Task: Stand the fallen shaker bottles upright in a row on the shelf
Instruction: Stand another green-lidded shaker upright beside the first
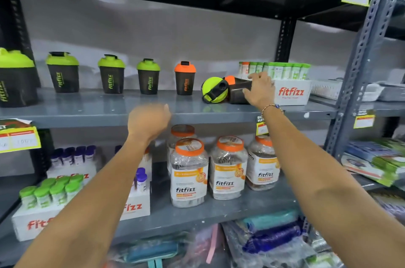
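Shelf [92, 112] carries five shakers upright in a row; leftmost [15, 79] cut off by frame edge. Toward its right end, green-lid shaker [213, 90] lies on its side, right hand [259, 89] wrapped around its body. Orange-lid shaker [233, 80] lies behind, mostly hidden. Left hand [148, 119] blurred at front edge, loosely curled, holding nothing.
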A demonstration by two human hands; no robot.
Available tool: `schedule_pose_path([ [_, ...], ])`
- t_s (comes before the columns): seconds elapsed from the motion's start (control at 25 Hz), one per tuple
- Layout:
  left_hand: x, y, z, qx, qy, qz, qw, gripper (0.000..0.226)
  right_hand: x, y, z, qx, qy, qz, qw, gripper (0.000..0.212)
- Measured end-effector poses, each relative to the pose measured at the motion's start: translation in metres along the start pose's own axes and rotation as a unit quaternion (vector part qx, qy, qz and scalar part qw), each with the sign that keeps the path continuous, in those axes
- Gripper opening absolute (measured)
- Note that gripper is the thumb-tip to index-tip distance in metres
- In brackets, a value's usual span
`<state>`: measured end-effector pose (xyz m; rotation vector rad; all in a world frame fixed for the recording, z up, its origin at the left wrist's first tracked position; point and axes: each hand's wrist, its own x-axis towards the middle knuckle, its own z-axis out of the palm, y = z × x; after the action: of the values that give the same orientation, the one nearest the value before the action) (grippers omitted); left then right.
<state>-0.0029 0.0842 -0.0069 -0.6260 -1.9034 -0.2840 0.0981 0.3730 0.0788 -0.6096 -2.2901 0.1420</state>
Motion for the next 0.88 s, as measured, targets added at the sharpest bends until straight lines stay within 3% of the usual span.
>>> schedule_pose_path([
  [0.16, 0.000, 0.000, 0.003, 0.013, 0.014, -0.006, 1.000, 0.051, -0.001, -0.016, 0.019, 0.054, 0.090, 0.082, 0.991, 0.032],
  [0.36, 0.000, 0.000, 0.005, 0.033, 0.016, -0.005, 0.999, 0.048, 0.015, -0.015, 0.037, -0.028, 0.029, 0.054, 0.998, 0.038],
  [0.6, -0.001, -0.001, 0.005, 0.031, 0.003, -0.010, 0.999, 0.049, 0.016, -0.022, 0.046, 0.060, 0.151, 0.157, 0.974, 0.037],
  [0.88, -0.002, -0.001, 0.006, 0.020, -0.004, -0.014, 1.000, 0.053, 0.013, -0.023, 0.038, 0.041, 0.132, 0.174, 0.975, 0.036],
])
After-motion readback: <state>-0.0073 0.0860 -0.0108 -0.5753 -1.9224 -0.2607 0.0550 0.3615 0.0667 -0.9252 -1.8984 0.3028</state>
